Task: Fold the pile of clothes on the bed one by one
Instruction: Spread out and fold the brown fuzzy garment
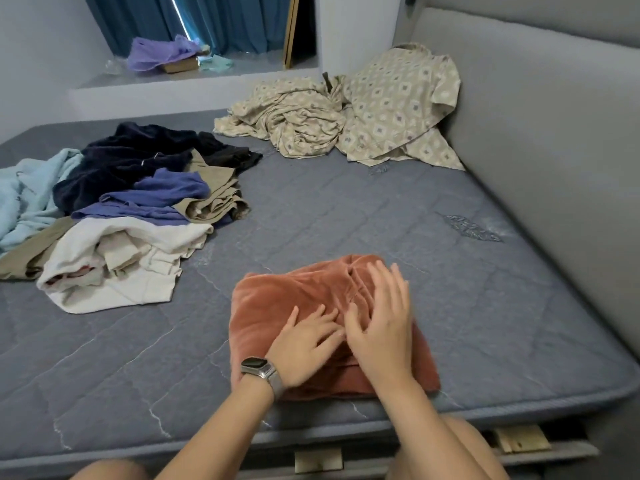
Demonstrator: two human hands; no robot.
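A rust-coloured velvety garment (277, 303) lies folded into a thick rectangle near the front edge of the blue-grey mattress (381, 209). My left hand (304, 344), with a watch on its wrist, lies flat on the garment's middle with fingers spread. My right hand (381, 317) rests flat on its right half, fingers straight and slightly blurred. A loose pile of clothes (131, 209) sits at the left: light blue, dark navy, purple-blue, khaki and white pieces, heaped over one another.
A crumpled beige patterned sheet and pillow (349, 112) fill the far right corner against the grey padded headboard (554, 133). A ledge (207, 77) under blue curtains holds purple cloth and a box. My knees show below the mattress's front edge.
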